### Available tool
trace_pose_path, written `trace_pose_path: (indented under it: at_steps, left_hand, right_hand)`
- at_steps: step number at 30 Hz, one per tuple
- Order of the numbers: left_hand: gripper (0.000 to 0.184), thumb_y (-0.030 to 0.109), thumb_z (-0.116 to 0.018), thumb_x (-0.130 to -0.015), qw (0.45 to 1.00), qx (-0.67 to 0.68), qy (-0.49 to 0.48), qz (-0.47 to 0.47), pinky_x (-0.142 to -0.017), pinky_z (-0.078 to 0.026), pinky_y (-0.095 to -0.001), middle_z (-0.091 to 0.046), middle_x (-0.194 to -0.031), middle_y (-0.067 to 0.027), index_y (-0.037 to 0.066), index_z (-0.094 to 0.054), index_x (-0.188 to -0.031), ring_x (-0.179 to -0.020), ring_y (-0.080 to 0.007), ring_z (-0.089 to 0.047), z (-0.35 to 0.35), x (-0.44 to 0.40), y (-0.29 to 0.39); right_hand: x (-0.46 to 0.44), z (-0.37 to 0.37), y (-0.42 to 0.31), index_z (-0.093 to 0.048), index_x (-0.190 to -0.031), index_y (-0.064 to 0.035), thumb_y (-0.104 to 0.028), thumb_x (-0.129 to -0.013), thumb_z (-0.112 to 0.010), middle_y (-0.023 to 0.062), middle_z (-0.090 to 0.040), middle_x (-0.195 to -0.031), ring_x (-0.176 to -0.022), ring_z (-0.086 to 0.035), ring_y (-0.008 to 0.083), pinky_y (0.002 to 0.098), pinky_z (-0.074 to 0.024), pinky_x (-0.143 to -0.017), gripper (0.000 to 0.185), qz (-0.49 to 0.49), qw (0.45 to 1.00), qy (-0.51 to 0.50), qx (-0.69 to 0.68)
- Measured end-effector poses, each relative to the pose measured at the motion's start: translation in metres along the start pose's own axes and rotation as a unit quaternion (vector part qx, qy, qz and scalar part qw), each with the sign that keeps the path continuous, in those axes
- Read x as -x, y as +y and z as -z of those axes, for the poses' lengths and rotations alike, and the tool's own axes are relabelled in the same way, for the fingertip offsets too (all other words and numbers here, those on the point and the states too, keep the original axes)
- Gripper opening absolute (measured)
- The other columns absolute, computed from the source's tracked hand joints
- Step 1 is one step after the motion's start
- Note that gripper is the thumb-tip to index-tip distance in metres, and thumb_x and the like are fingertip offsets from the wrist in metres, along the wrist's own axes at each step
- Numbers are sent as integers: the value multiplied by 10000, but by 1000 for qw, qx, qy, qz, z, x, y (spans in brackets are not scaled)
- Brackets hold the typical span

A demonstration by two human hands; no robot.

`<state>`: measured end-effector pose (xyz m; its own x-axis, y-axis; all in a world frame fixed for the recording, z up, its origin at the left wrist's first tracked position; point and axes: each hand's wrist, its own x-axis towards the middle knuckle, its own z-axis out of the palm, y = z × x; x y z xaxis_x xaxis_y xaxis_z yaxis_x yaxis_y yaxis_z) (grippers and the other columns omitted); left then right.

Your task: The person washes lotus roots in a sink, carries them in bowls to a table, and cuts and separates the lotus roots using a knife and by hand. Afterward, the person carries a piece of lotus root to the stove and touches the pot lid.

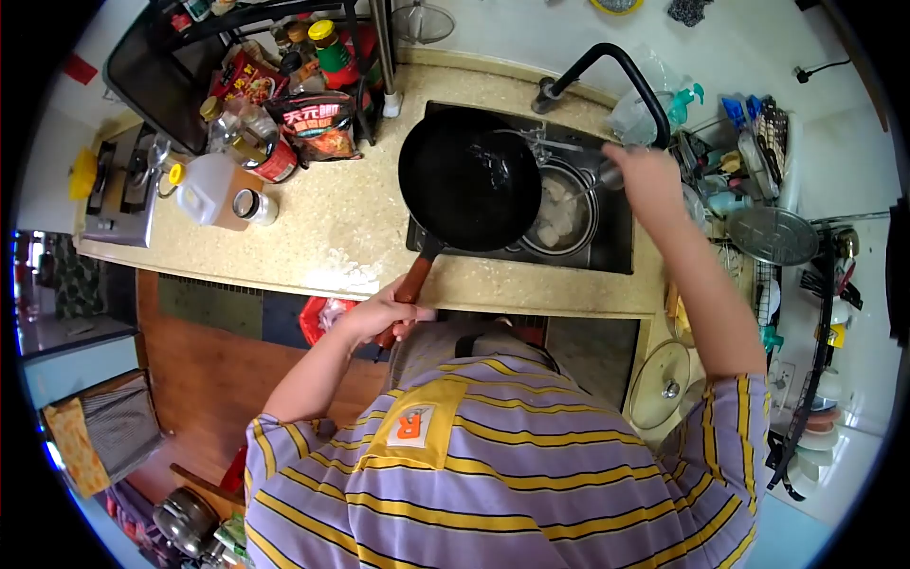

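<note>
My left hand (pixel 384 315) is closed around the brown wooden handle of a black frying pan (pixel 464 190). The pan is over the left part of the sink (pixel 618 256), its wet inside facing up. My right hand (pixel 646 175), fingers closed, is beside the end of the black faucet (pixel 621 57). It grips a thin metal utensil (pixel 573 146) that reaches left over the pan's rim; its far end is blurred. Below it in the sink, partly covered by the pan, sits a round metal pot (pixel 590 223) with pale chunks in liquid.
Left on the counter (pixel 322 223) are a jug of amber liquid (pixel 204 190), a small jar (pixel 254 207) and a red-black food packet (pixel 318 128). A stove (pixel 118 190) lies beyond. Right of the sink are a round metal rack (pixel 773 235) and a glass lid (pixel 661 384).
</note>
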<state>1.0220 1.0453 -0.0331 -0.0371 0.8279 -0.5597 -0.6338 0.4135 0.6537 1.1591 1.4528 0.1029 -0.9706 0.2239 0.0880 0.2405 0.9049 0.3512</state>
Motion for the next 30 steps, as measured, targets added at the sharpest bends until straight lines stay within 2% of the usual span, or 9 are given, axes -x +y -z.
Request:
trace_pose_path:
  at_steps: [3, 4, 9, 10, 14, 17, 21, 28, 30]
  left_hand:
    - [499, 37, -655, -875, 997, 39, -32, 54, -483, -397, -234, -506, -734, 8, 88, -395, -1299, -501, -62, -456, 10, 11, 8]
    - [578, -5, -610, -878, 995, 2, -13, 99, -490, -419, -286, -450, -667, 6, 123, -357, -1382, -486, -82, -429, 12, 13, 16]
    - [585, -3, -620, -868, 988, -14, -24, 151, -487, -380, -253, -466, -692, -3, 98, -349, -1377, -504, -80, -427, 24, 32, 33]
    - [598, -1, -625, -868, 986, -28, -27, 160, -488, -375, -248, -473, -698, -6, 95, -342, -1387, -508, -80, -430, 29, 37, 34]
    - [235, 37, -652, -873, 987, -55, 6, 153, -483, -387, -273, -466, -667, -3, 90, -440, -959, -508, -80, -448, 32, 60, 47]
    - [236, 43, -662, -860, 987, -61, 31, 148, -490, -382, -263, -466, -654, -6, 79, -458, -973, -503, -81, -445, 36, 66, 49]
    - [269, 48, -670, -850, 986, -56, 24, 153, -496, -371, -245, -477, -666, -12, 63, -470, -1029, -502, -86, -443, 41, 68, 54]
    - [236, 48, -674, -853, 986, -36, 40, 159, -493, -375, -243, -485, -652, -4, 52, -482, -989, -502, -87, -444, 46, 73, 59]
    - [222, 47, -672, -856, 986, -34, 39, 156, -489, -379, -250, -486, -646, -1, 51, -485, -976, -501, -86, -447, 46, 72, 58]
  right_hand:
    - [-49, 4, 12, -689, -1084, -194, -108, -820, -570, 86, -635, -782, -757, -653, 258, 404, -500, -684, 302, 107, 990, 83, 25]
    - [-61, 10, 7, -688, -1081, -200, -109, -822, -567, 78, -629, -787, -760, -650, 260, 404, -499, -694, 300, 137, 985, 99, 31]
    - [-96, 12, -7, -678, -1171, -236, -105, -828, -557, 69, -585, -786, -774, -610, 264, 398, -479, -731, 387, 238, 964, 115, 31]
    - [-98, 10, -2, -680, -1164, -235, -97, -831, -550, 86, -605, -775, -763, -621, 293, 411, -487, -711, 383, 213, 974, 76, 19]
    - [-86, -4, 33, -705, -1110, -217, -147, -851, -564, 124, -672, -760, -749, -668, 333, 437, -511, -670, 302, 141, 987, -71, -24]
    - [-84, -15, 34, -701, -1115, -215, -161, -850, -570, 124, -679, -772, -765, -672, 330, 428, -514, -681, 301, 172, 980, -94, -23]
    - [-96, 5, 1, -713, -1128, -213, -152, -855, -579, 83, -726, -891, -846, -695, 298, 416, -531, -743, 311, 130, 991, 22, 31]
    - [-86, -3, 11, -706, -1142, -230, -164, -884, -559, 42, -734, -921, -857, -702, 274, 403, -545, -767, 304, 114, 969, -215, -36]
    - [-87, -4, 10, -711, -1131, -231, -168, -884, -560, 42, -733, -915, -856, -704, 274, 406, -544, -766, 296, 108, 970, -216, -30]
